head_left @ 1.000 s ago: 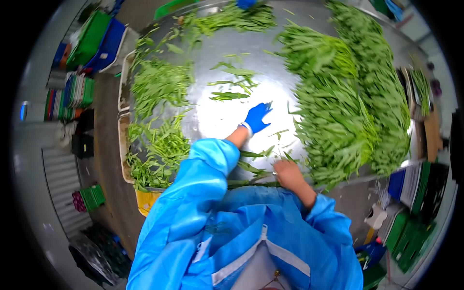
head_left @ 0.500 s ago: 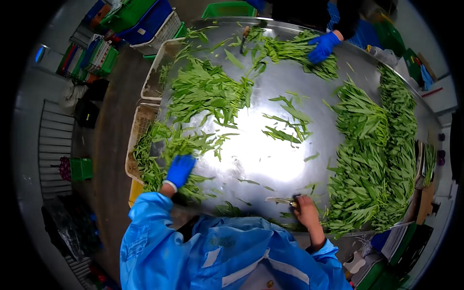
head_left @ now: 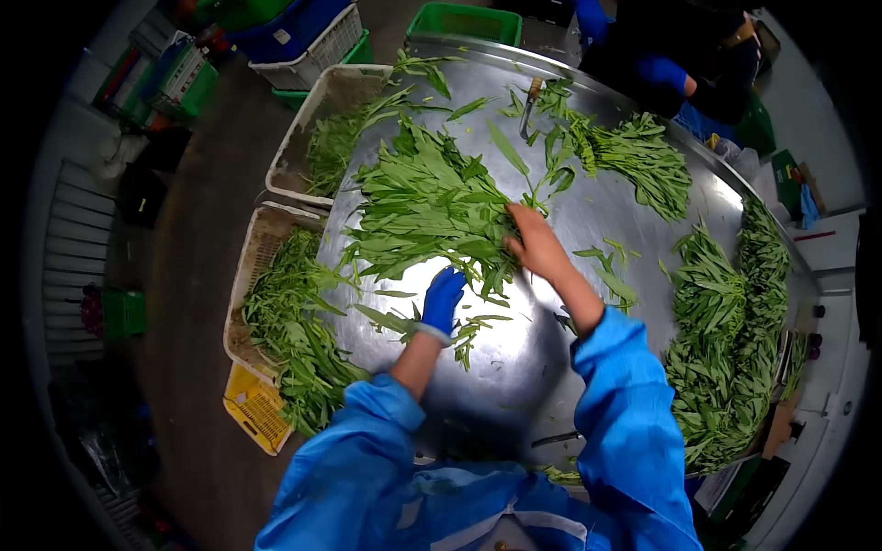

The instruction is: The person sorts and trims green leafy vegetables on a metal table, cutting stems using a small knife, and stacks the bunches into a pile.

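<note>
A large pile of leafy greens (head_left: 427, 197) lies on the metal table, stems toward the right. My right hand (head_left: 539, 243), bare, grips the stem ends, its thumb below and fingers above. My left hand (head_left: 444, 301), in a blue glove, is at the pile's lower edge with fingers stretched out and nothing visibly held. Cut leaves (head_left: 469, 335) lie beside it. Near the table's front edge is a knife (head_left: 556, 439), partly hidden by my right sleeve.
Two crates (head_left: 280, 165) (head_left: 237, 317) with greens stand along the left edge, above a yellow crate (head_left: 257, 409). Long rows of greens (head_left: 726, 349) lie at right. At the back are a bunch (head_left: 643, 156), a hooked knife (head_left: 530, 106) and a co-worker's gloved hand (head_left: 663, 73).
My right hand has let go of the knife and moved up to the stems. My left hand has moved right from the loose greens. The co-worker's hand has left the back bunch.
</note>
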A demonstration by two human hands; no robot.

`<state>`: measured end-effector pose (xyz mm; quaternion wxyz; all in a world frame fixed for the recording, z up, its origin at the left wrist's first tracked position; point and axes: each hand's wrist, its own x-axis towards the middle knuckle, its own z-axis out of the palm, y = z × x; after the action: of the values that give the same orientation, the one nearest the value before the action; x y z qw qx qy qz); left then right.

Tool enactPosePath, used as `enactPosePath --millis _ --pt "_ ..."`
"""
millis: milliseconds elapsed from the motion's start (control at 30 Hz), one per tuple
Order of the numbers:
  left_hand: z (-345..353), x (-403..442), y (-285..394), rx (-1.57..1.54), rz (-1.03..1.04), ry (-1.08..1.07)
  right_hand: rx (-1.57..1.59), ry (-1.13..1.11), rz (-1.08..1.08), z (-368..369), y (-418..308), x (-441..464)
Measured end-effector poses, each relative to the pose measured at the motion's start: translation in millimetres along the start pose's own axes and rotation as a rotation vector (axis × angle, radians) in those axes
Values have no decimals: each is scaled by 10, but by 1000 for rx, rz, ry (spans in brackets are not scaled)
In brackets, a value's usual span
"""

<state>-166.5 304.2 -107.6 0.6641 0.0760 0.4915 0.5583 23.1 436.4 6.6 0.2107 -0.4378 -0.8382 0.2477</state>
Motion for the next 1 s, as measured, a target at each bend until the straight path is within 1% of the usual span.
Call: enactPosePath --millis 67,100,133,167,200,233,300,333,367,433,500,567,600,633,700,733,833,867,967,1000 --pt "79 282 -198 -210 10 -36 -108 8 71 155 229 307" --pt "243 341 -83 -294 6 -44 -163 13 97 229 307 412" --pt "395 353 29 -330 -55 7 -143 -85 200 291 373 478" --pt "431 441 56 -385 -66 -39 -120 -183 305 341 428 516" --pt "538 433 212 -347 -116 -8 -97 -277 413 352 401 556" --pt "633 403 365 -308 -167 23 110 -388 467 353 373 560" --pt "565 456 380 -358 -76 -163 531 -603 577 236 97 445" --pt "516 420 381 -352 -5 -247 555 -553 557 257 -2 308" --pt "551 187 582 -316 -75 -241 573 -500 530 268 -114 169" --pt "558 -277 820 -102 20 -238 680 -332 496 115 -571 -148" --pt "521 -682 875 60 85 -272 860 -197 522 16 -936 -530" --pt "419 -935 718 28 17 -263 1165 -26 677 153 -1102 -958" --pt "331 -985 547 -41 -90 -239 1265 31 854 270 -1122 -1170" --pt "230 -1025 352 -107 -198 -215 1280 74 941 520 -1038 -1418" --pt "77 -1144 -53 -116 -366 -103 1141 48 1038 749 -1066 -1769" --pt "-14 -1159 -265 -113 -394 -101 1157 49 1008 776 -1077 -1886" --pt "10 -1238 -408 -303 -452 -208 1156 -3 857 649 -1089 -2036" --pt "95 -1242 -389 -410 -508 -275 1153 -17 799 610 -1094 -2052" --pt "382 -1410 -298 -187 -377 -172 1090 39 691 509 -1140 -2083" --pt "461 -1466 -262 -142 -350 -165 1134 9 742 453 -1155 -2098"
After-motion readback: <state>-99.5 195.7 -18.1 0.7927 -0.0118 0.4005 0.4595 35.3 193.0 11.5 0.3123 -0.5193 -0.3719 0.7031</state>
